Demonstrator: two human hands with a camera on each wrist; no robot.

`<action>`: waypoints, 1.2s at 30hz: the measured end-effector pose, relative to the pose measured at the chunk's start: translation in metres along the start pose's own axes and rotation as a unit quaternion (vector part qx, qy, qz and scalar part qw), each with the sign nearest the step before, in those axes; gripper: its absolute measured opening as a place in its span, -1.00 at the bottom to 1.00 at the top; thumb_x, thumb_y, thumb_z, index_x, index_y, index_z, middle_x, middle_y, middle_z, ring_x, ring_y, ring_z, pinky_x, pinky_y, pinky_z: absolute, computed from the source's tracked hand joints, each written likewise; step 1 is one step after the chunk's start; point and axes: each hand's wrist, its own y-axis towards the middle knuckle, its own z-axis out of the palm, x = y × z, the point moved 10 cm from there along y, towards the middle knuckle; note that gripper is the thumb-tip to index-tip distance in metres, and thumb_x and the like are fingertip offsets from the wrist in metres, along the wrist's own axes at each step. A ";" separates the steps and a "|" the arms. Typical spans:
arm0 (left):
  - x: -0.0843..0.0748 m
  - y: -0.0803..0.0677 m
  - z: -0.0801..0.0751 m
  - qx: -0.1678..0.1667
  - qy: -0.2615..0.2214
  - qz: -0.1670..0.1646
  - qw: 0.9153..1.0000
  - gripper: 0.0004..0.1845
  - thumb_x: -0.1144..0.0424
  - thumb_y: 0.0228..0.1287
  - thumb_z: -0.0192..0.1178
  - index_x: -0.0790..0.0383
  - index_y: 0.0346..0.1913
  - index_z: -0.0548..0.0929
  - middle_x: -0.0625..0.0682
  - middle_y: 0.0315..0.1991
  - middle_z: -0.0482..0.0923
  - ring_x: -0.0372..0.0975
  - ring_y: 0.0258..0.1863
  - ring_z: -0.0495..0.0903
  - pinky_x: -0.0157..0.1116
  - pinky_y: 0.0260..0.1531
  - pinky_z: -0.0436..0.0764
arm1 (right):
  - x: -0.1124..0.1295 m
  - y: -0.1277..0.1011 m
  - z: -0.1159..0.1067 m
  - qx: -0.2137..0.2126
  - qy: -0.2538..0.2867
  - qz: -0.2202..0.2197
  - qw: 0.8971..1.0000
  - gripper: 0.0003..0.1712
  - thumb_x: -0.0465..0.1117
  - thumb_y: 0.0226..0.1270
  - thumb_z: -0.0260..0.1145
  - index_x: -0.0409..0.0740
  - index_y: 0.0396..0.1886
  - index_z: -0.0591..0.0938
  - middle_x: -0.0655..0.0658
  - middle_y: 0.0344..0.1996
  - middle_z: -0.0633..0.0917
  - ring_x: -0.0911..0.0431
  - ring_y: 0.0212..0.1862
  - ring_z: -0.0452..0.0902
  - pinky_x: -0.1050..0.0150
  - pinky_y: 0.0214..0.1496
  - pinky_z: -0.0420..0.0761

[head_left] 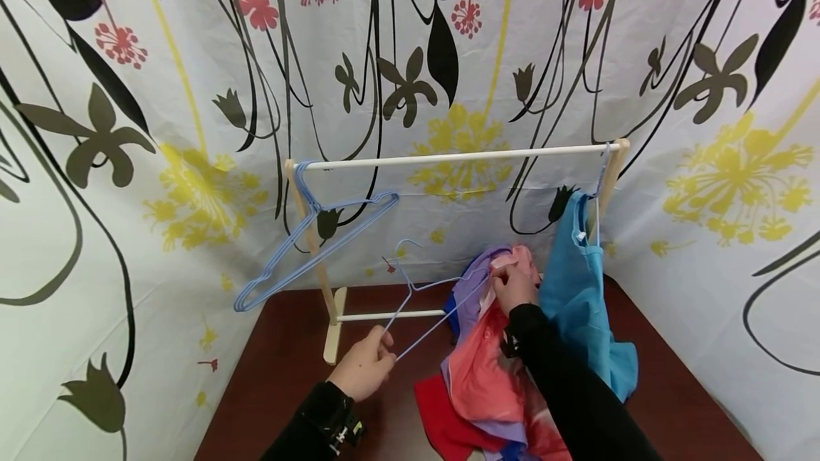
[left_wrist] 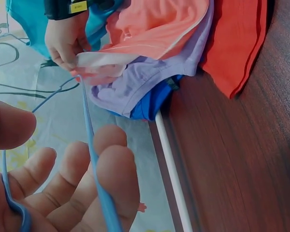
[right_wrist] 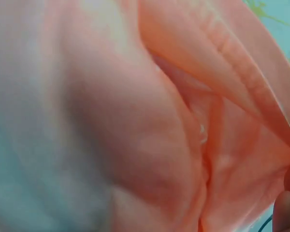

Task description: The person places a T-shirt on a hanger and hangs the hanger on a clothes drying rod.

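Observation:
A light blue wire hanger [head_left: 410, 287] slants over the table, its hook upward. My left hand [head_left: 366, 366] grips its left end, and in the left wrist view the wire [left_wrist: 89, 140] runs past the curled fingers [left_wrist: 117, 166]. The hanger's other end reaches a coral garment [head_left: 485, 375] with a pale inner edge. My right hand [head_left: 514, 289] pinches that garment near its top. Folds of coral cloth [right_wrist: 135, 130] fill most of the right wrist view, with fingertips [right_wrist: 286, 208] at its right edge. Where exactly the hanger end sits in the cloth is hard to see.
A clothes rack [head_left: 461, 156] stands at the back. Several blue hangers [head_left: 307, 255] hang at its left end, and a turquoise garment [head_left: 576, 283] at its right. Purple cloth [head_left: 470, 290] and red cloth [head_left: 442, 418] lie under the coral garment on the dark table [head_left: 256, 390].

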 end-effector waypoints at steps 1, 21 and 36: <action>-0.001 0.000 0.001 0.001 0.000 0.001 1.000 -0.81 0.21 0.51 0.14 0.14 0.02 0.40 -0.03 -0.44 0.55 -0.19 -0.46 0.57 -0.21 -0.49 0.48 | -0.001 0.001 -0.002 0.001 0.004 0.003 1.000 -0.89 -0.28 0.42 0.26 -0.19 -0.19 0.69 -0.19 -0.24 0.72 -0.08 -0.18 0.59 -0.01 -0.08 0.55; -0.011 -0.006 0.005 0.022 0.013 0.024 0.999 -0.83 0.19 0.50 0.14 0.12 -0.02 0.41 -0.06 -0.51 0.53 -0.20 -0.51 0.53 -0.23 -0.50 0.43 | -0.004 0.009 -0.016 0.018 0.004 -0.010 1.000 -0.80 -0.37 0.44 0.18 -0.28 -0.02 0.63 -0.30 -0.10 0.65 -0.19 0.00 0.54 -0.11 0.12 0.50; -0.016 0.005 0.019 0.021 0.047 0.032 0.998 -0.80 0.19 0.47 0.18 0.15 0.00 0.43 -0.04 -0.39 0.49 -0.21 -0.47 0.46 -0.21 -0.43 0.45 | 0.005 -0.001 -0.030 0.020 0.051 0.034 0.998 -0.75 -0.23 0.50 0.20 -0.30 -0.03 0.68 -0.31 -0.12 0.68 -0.17 -0.12 0.52 -0.05 -0.03 0.50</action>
